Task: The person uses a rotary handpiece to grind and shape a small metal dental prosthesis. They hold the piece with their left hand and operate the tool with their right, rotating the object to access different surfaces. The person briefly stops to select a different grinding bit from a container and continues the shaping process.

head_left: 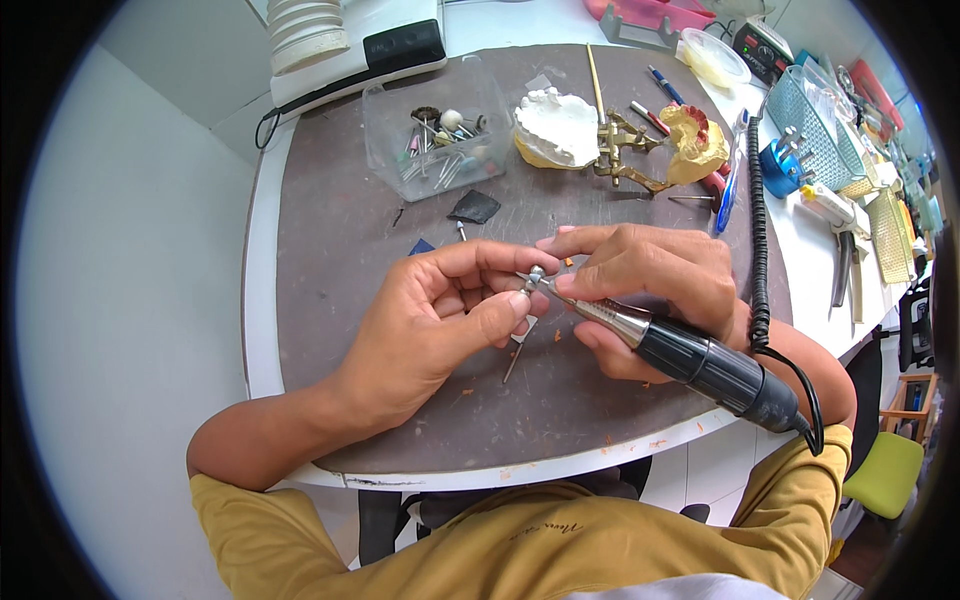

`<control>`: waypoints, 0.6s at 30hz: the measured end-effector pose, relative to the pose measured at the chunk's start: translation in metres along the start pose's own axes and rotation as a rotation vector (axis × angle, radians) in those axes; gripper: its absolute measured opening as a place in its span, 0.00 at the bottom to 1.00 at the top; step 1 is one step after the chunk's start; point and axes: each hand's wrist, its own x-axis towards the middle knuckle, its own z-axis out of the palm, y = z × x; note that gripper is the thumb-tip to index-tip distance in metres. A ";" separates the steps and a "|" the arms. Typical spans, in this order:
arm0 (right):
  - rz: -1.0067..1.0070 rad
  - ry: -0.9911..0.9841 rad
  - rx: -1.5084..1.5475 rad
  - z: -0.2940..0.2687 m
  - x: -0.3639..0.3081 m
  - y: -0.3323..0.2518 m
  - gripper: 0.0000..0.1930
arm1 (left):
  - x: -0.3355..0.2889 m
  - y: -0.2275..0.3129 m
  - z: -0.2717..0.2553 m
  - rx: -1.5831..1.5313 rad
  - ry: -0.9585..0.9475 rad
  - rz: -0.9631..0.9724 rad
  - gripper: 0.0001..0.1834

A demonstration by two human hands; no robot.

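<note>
Between the thumb and fingertips of my left hand (pixel 410 325) is a small shiny metal dental piece (pixel 535 277), perhaps a crown or short bridge. My right hand (pixel 670 270) is closed around a black and silver micromotor handpiece (pixel 700 365), its tip pointing left at the metal piece. Whether the tip touches the metal is too small to tell. Fingertips of both hands nearly meet around the piece. Below them on the brown mat (pixel 400 440) lies a thin-shanked bur (pixel 514 362). A dark square of abrasive paper (pixel 474 207) lies beyond my left hand.
A clear plastic box (pixel 385 150) of burs stands at the far left. Beside it, a brass articulator (pixel 618 150) carries a white plaster cast (pixel 557 128) and a yellowish cast (pixel 703 150) with red teeth. The handpiece's coiled cord (pixel 758 230) runs along the right. Orange crumbs dot the mat.
</note>
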 end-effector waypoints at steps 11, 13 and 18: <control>-0.021 0.016 0.023 0.001 -0.001 0.003 0.14 | 0.000 -0.001 -0.001 0.014 -0.016 -0.006 0.20; -0.036 0.031 0.004 0.002 -0.002 0.005 0.15 | 0.000 -0.002 0.000 0.014 -0.002 -0.001 0.19; -0.064 -0.009 0.016 -0.001 0.000 0.004 0.15 | 0.000 -0.001 -0.001 0.022 -0.013 0.008 0.19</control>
